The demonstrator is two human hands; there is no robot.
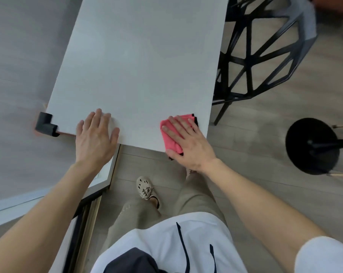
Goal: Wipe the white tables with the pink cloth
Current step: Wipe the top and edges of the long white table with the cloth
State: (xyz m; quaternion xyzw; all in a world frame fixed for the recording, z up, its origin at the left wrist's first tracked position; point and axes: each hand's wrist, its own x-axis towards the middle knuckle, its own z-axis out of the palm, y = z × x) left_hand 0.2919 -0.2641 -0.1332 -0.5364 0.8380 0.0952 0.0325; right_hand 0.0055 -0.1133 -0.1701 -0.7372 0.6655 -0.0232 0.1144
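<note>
Presses folded pink cloth [174,144] flat on white table [139,66] at its near right corner under straight-fingered right hand [190,144]; rests left hand [95,136] flat and empty near left corner; leaves table's long axis stretching ahead.

the white table [139,66] runs out of frame at 12 o'clock, so its far end is unseen. most of the pink cloth [173,145] lies hidden under the right hand [188,142] (only its edges show). at 2 o'clock the black chair [265,56] is blurred and cut off. at 3 o'clock the black stand [312,146] loses its pole past the edge.
</note>
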